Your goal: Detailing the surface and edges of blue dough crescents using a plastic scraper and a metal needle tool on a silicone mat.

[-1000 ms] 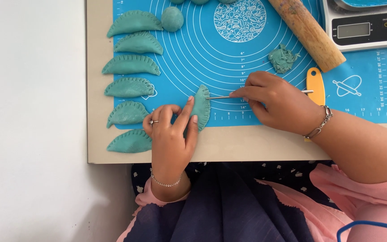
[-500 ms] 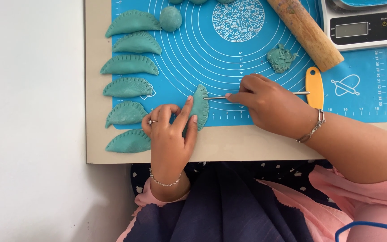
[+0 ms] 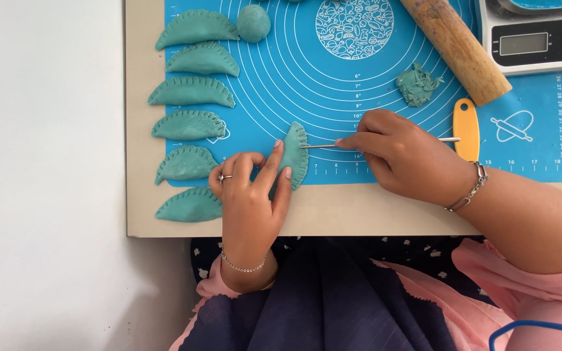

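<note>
A teal half-moon dumpling [image 3: 296, 155] lies on the blue silicone mat [image 3: 372, 84] near its front edge. My left hand [image 3: 250, 195] presses two fingers on the dumpling's left side and holds it flat. My right hand [image 3: 406, 156] grips a thin metal fork [image 3: 323, 145] with a yellow handle [image 3: 466, 129]; the tines touch the dumpling's crimped right edge.
Several finished teal dumplings [image 3: 190, 125] lie in a column on the mat's left side. A dough ball [image 3: 254, 22] sits at the top, a dough scrap [image 3: 415, 85] right of centre. A wooden rolling pin [image 3: 460, 47] and a kitchen scale [image 3: 533, 40] are at the top right.
The fork tip has shifted slightly along the dumpling's curved edge with my right hand. My left hand has stayed on the dumpling.
</note>
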